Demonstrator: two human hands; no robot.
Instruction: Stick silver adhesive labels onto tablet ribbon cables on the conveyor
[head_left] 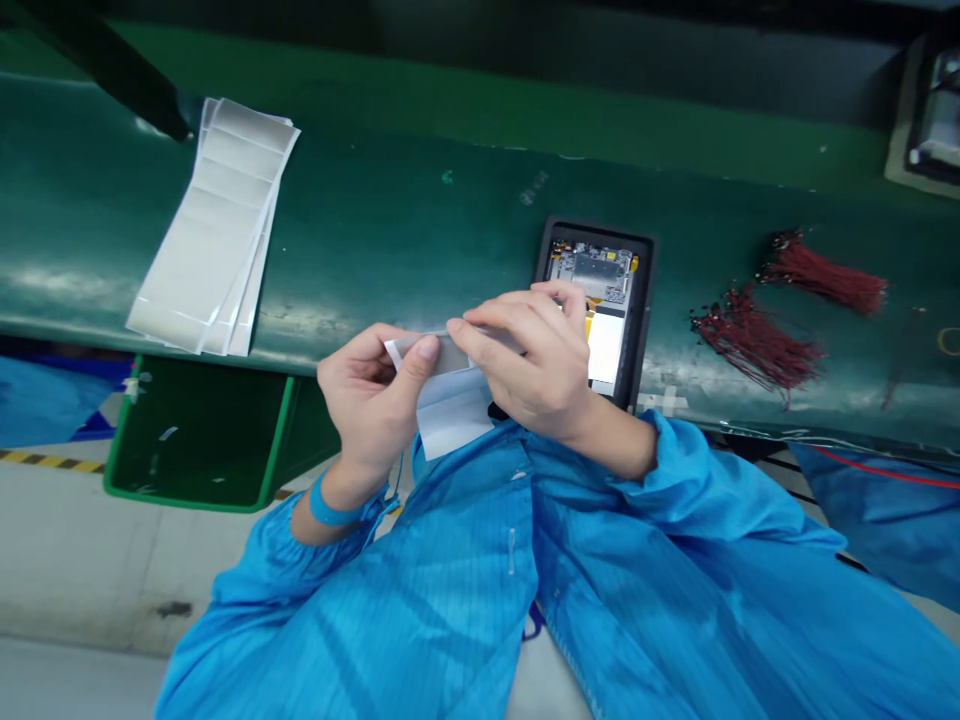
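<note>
My left hand (379, 395) pinches a bent sheet of grey stickers on white backing (454, 415), its thumb on the grey upper side. At the sheet's upper right edge, the closed fingers of my right hand (536, 360) grip the grey strip; whether a piece has come off the backing there is hidden. Partly behind that hand, an opened tablet-like device (600, 270) shows its circuit board and a white block, set in a black frame (640, 330) on the green bench.
Several more sticker sheets (217, 220) lie stacked on the left of the green bench (390, 230). Two bundles of thin dark-red wires (765, 345) rest at the right. A green bin (199, 430) stands below the bench's front edge. Part of another device (934, 130) shows far right.
</note>
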